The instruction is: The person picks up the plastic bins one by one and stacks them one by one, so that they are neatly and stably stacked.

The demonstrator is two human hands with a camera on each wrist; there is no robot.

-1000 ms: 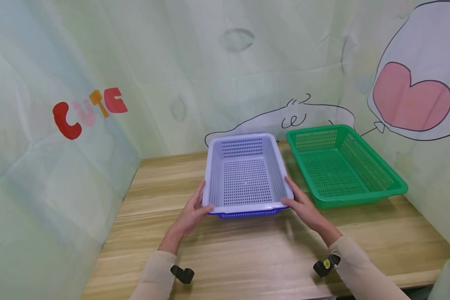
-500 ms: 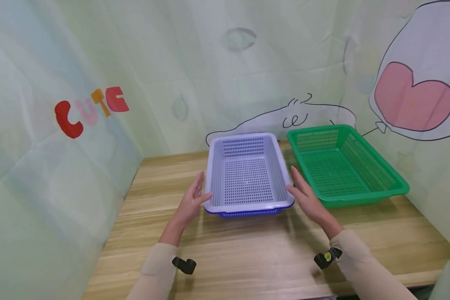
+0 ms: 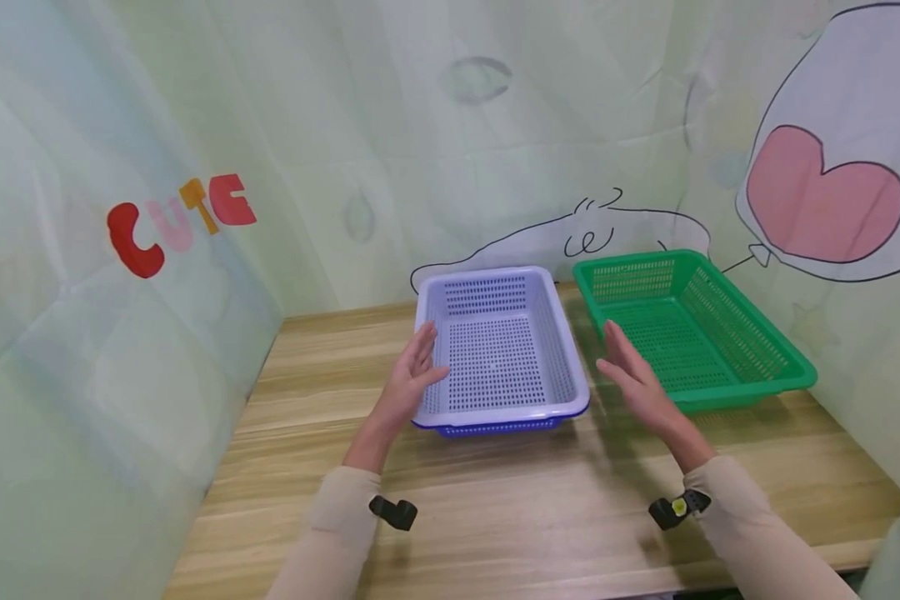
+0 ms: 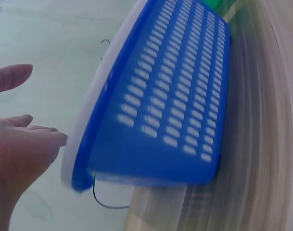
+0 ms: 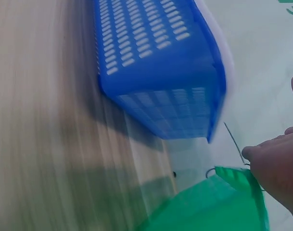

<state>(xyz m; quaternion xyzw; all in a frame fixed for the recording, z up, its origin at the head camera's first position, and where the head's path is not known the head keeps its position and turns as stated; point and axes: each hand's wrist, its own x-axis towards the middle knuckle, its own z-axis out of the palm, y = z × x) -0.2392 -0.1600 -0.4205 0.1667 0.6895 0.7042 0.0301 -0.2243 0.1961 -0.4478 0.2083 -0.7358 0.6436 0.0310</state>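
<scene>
Because the lavender perforated basket [image 3: 495, 362] is nested inside a blue perforated basket [image 4: 158, 106], only a strip of the blue front wall is left showing from above. By their closely matched outlines, the two rims are presumably made to stack. The pair is placed ahead of the hands and largely between them, apparently so that both long sides can be reached at once.

By the left hand [image 3: 402, 387], which is held with straight fingers and a raised thumb, the near left corner is overlapped; whether the rim is touched cannot be told. The right hand [image 3: 642, 392] is likewise straight-fingered and grips nothing; it is held clear of the blue side, the palms seemingly turned inward to bracket the stack.

Beyond the right hand and to its right, a green perforated basket [image 3: 667, 346] is set at an angle, its near left corner partly hidden by that hand. All are borne by a wood-grain tabletop [image 3: 495, 517], backed beyond the hands by a printed curtain [image 3: 330, 125].
</scene>
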